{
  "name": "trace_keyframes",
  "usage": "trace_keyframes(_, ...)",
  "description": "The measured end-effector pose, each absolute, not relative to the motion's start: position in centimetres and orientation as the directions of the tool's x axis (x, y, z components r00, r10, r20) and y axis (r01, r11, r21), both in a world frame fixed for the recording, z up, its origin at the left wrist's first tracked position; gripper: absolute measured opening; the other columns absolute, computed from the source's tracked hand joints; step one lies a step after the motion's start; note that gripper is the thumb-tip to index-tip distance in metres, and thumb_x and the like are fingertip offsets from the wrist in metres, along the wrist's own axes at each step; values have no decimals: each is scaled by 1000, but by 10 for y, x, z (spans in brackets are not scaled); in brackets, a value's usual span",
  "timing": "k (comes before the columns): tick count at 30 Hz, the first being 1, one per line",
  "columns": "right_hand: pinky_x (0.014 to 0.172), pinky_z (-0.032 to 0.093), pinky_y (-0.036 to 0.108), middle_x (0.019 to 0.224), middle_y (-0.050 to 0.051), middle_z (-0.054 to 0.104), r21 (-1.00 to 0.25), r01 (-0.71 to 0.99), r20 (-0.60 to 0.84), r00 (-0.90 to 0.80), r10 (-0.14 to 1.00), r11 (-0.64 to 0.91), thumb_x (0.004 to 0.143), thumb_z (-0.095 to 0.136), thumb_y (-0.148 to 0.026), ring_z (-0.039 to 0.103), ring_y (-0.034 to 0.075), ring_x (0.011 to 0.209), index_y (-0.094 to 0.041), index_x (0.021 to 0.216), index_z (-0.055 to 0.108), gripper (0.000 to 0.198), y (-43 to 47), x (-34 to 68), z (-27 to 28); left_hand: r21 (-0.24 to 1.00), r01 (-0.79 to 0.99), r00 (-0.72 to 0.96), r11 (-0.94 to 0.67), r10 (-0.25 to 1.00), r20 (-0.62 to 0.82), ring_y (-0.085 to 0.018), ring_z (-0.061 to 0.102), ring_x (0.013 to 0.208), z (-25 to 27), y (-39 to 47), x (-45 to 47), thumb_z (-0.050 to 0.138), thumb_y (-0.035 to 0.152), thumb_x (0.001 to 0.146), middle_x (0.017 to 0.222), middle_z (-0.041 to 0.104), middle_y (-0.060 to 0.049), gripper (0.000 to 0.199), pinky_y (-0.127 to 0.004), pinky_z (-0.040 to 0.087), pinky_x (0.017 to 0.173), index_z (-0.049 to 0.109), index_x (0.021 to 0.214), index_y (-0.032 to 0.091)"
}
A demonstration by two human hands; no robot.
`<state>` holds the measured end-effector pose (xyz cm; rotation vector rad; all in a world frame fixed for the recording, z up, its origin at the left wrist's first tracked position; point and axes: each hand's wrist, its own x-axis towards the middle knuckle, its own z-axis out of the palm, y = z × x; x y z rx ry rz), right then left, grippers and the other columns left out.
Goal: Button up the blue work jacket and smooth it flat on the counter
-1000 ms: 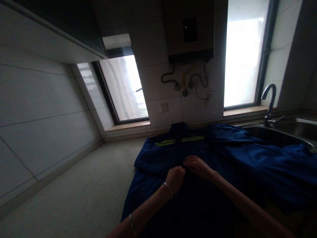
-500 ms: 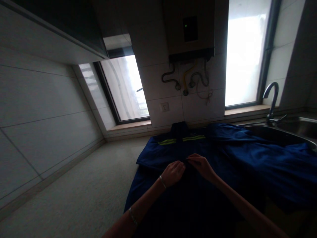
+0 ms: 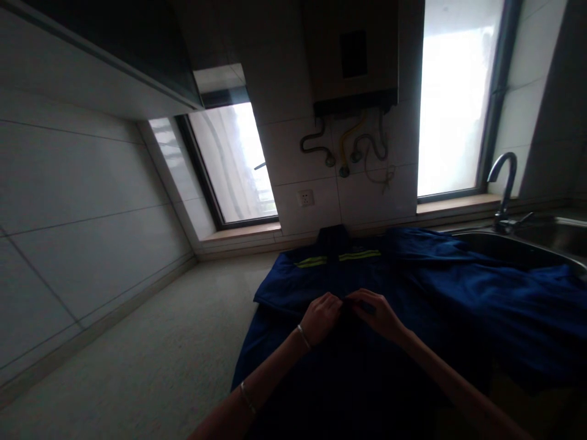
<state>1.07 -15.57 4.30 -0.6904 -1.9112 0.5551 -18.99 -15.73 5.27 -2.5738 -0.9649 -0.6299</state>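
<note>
A dark blue jacket [image 3: 293,281] with yellow-green chest stripes lies spread over the counter, its collar toward the wall. Along its front middle, my left hand [image 3: 321,316] is closed on the fabric, a bracelet at the wrist and another up the forearm. Close beside it on the right, my right hand [image 3: 376,313] pinches the front edge of the jacket between thumb and fingers. The fingertips of both hands nearly meet. Shadow hides exactly what lies between them.
The speckled counter [image 3: 183,324] runs to the left. At the right are a metal sink [image 3: 557,235] and a curved faucet [image 3: 504,183], with a sleeve reaching to the sink edge. A water heater [image 3: 355,55] with pipes hangs on the wall above a socket [image 3: 306,197], between two windows.
My right hand's fingers have shifted slightly and its thumb sits lower. My left hand has barely moved. The green light on the water heater no longer shows.
</note>
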Motion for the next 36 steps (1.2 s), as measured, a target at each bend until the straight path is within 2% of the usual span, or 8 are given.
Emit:
trace_keyframes(3, 81, 50, 31, 100, 6, 64, -625, 246, 649, -364, 668, 741, 76, 64, -28, 60, 18, 91, -20, 104, 61, 29, -157, 12, 42, -23, 696, 614, -718, 579, 537, -15, 57, 84, 55, -158, -188, 45, 17, 90, 87, 61, -4, 11, -29, 50, 75, 55, 92, 17)
trace_keyframes(7, 82, 49, 30, 101, 5, 62, -603, 295, 659, -338, 672, 741, 79, 56, -20, 60, 16, 90, -20, 107, 56, 28, -154, 10, 38, 88, 714, 551, -694, 636, 540, -16, 57, 91, 57, -160, -184, 47, 19, 89, 96, 59, -5, 19, -30, 50, 80, 50, 108, 18)
trace_keyframes(10, 84, 49, 31, 103, 5, 61, -576, 338, 663, -339, 667, 744, 79, 52, -16, 59, 16, 93, -20, 110, 51, 32, -153, 8, 36, 61, 714, 586, -697, 643, 493, -17, 55, 95, 59, -163, -181, 46, 17, 89, 102, 57, -5, 27, -31, 49, 84, 47, 116, 18)
trace_keyframes(14, 88, 47, 33, 107, 6, 59, -511, 387, 655, -403, 639, 768, 79, 49, -12, 57, 17, 99, -21, 115, 47, 37, -157, 6, 38, 5, 714, 627, -700, 643, 440, -16, 54, 91, 63, -168, -179, 42, 16, 90, 95, 57, -5, 18, -29, 48, 81, 53, 104, 17)
trace_keyframes(20, 85, 47, 31, 102, 5, 58, -454, 422, 627, -474, 618, 785, 77, 45, -4, 57, 16, 95, -20, 107, 48, 34, -169, 2, 47, -119, 703, 686, -701, 625, 373, -18, 53, 84, 66, -170, -179, 43, 12, 86, 88, 58, -7, 13, -30, 47, 77, 55, 91, 14)
trace_keyframes(29, 83, 49, 32, 93, 4, 58, -451, 440, 603, -491, 628, 777, 80, 42, -5, 58, 16, 90, -19, 97, 50, 24, -170, 1, 44, -125, 707, 690, -696, 641, 335, -19, 54, 84, 63, -170, -179, 52, 9, 75, 89, 59, -6, 18, -30, 46, 79, 56, 93, 14)
trace_keyframes(32, 89, 47, 35, 106, 6, 58, -467, 438, 619, -458, 638, 768, 83, 44, -10, 56, 17, 100, -20, 112, 46, 31, -167, 2, 39, -46, 737, 636, -674, 669, 385, -17, 56, 83, 62, -171, -177, 47, 10, 81, 88, 60, -5, 16, -28, 46, 77, 58, 91, 15)
trace_keyframes(36, 100, 41, 41, 131, 9, 46, -414, 479, 630, -464, 623, 774, 84, 51, -21, 46, 21, 119, -23, 134, 29, 55, -170, 17, 40, 191, 782, 429, -593, 735, 524, -14, 59, 81, 80, -158, -199, 44, 20, 88, 89, 63, -4, 18, -26, 46, 75, 61, 92, 18)
